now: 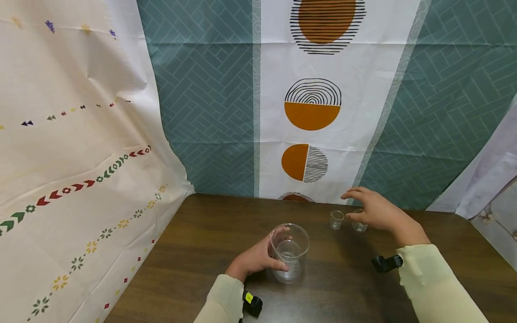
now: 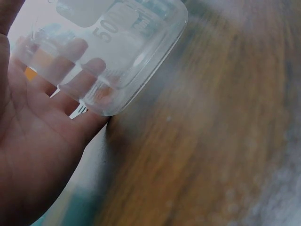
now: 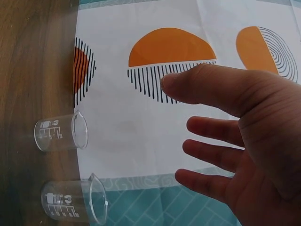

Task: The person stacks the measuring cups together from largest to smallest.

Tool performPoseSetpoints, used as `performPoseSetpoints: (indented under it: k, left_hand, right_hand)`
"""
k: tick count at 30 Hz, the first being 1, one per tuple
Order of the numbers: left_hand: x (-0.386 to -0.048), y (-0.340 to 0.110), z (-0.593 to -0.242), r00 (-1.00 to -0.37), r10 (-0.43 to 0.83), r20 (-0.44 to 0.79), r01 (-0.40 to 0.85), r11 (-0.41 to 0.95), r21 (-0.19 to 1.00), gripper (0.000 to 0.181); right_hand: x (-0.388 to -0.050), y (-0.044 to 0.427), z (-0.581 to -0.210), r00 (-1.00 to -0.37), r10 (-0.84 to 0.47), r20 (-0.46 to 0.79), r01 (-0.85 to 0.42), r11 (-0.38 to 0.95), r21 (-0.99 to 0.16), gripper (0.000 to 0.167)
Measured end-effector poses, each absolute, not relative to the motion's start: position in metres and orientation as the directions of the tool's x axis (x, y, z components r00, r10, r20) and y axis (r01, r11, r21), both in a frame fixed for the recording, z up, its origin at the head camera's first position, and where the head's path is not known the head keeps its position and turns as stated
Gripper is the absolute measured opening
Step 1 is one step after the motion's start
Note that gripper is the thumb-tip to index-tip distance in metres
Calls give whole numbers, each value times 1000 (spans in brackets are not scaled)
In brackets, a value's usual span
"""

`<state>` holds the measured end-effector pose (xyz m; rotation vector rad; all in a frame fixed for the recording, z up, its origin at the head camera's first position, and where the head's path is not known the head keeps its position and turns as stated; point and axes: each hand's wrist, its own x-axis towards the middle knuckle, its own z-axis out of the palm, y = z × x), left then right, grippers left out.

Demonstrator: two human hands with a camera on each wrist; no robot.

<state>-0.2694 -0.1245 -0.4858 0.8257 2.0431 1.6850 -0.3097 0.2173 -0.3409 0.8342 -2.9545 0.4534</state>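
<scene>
My left hand (image 1: 258, 259) grips a large clear glass beaker (image 1: 295, 252) from its left side, thumb in front and fingers behind. In the left wrist view the beaker (image 2: 136, 42) carries a white "500" marking, and the fingers show through the glass. My right hand (image 1: 377, 211) hovers with spread, relaxed fingers over the table's back right, holding nothing. Below it stand two small glass beakers: a smaller one (image 1: 336, 220) and, partly hidden by the hand, a slightly bigger one (image 1: 358, 225). The right wrist view shows both upright, apart from the right hand (image 3: 263, 127).
The brown wooden table (image 1: 194, 251) ends at a hanging teal and white cloth (image 1: 210, 112) behind. A pale patterned cloth (image 1: 60, 148) hangs along the left side. Another light cloth (image 1: 488, 166) is at the right edge.
</scene>
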Motion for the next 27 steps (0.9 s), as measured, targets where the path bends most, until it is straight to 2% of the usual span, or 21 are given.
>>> performPoseSetpoints:
  k: [27]
  left_hand:
    - [-271,-125,-489,-753,650,107,224,101,969,91]
  right_hand:
    - [-317,236,-351,-889,-451,78,-454,846,-279,50]
